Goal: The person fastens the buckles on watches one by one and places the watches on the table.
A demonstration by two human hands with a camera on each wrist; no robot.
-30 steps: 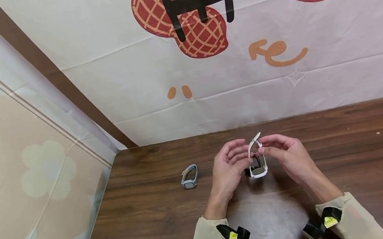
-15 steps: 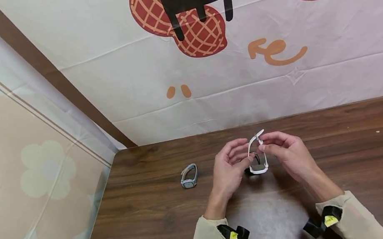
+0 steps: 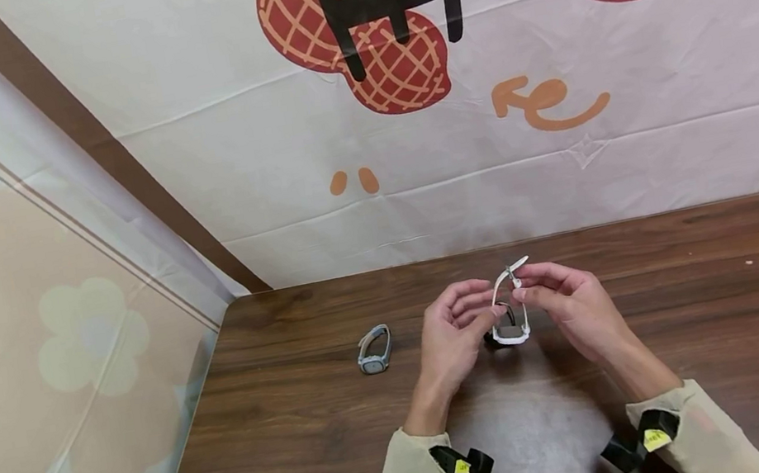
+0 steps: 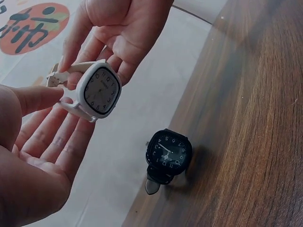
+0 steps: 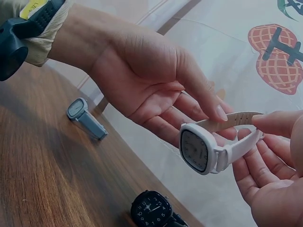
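Note:
A white wristwatch (image 3: 512, 340) hangs upright between both hands, its strap looped and fastened, the strap tip sticking up. The left hand (image 3: 450, 333) pinches one side of the strap with the thumb, its other fingers spread behind. On the opposite side, near the buckle, the right hand (image 3: 576, 312) grips the strap between thumb and fingers. In the left wrist view the white watch's square dial (image 4: 102, 92) faces the camera. Below it on the table lies a black wristwatch (image 4: 168, 152), partly hidden behind the white one in the head view.
A blue-grey wristwatch (image 3: 373, 364) lies to the left of the left hand on the brown wooden table (image 3: 295, 451). A printed cloth backdrop (image 3: 421, 213) rises behind the table's far edge, and another hangs at the left. Each sleeve carries a black wrist camera (image 3: 480, 466).
The white wristwatch has tilted a little, its strap tip shifting slightly up and to the right. Both hands keep their hold and have barely moved.

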